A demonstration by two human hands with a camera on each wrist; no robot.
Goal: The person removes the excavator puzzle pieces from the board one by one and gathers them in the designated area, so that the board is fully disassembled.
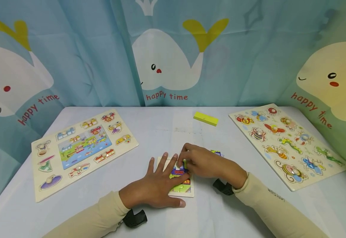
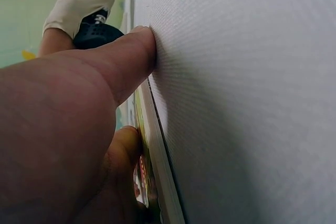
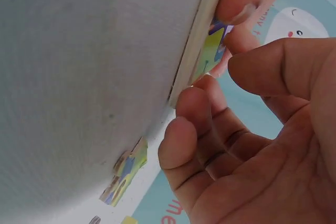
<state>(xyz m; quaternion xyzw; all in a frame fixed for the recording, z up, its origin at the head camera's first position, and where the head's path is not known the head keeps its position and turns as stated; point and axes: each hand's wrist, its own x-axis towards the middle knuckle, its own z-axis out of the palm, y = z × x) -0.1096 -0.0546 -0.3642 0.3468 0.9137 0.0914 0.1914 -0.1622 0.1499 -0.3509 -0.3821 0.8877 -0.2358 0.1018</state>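
A small jigsaw puzzle board (image 1: pixel 191 190) with a pale wooden rim lies on the table, bearing colourful pieces in green, purple and red. My left hand (image 1: pixel 158 186) rests over its left side, fingers straight and spread; the left thumb (image 2: pixel 137 51) lies on the cloth by the near edge. From the right, my right hand (image 1: pixel 204 162) reaches in with curled fingers. Its thumb and fingertips pinch a green and blue puzzle piece (image 3: pixel 211 51), tilted at the board's edge. Both hands hide part of the picture. Behind the right hand lies a loose puzzle piece (image 1: pixel 216 152).
A large vehicle peg puzzle (image 1: pixel 85 175) lies to the left, an insect peg puzzle (image 1: pixel 260 145) to the right. Farther back on the white-covered table (image 1: pixel 161 129) sits a yellow block (image 1: pixel 205 119). A blue curtain (image 1: pixel 101 49) with whales closes off the back and sides.
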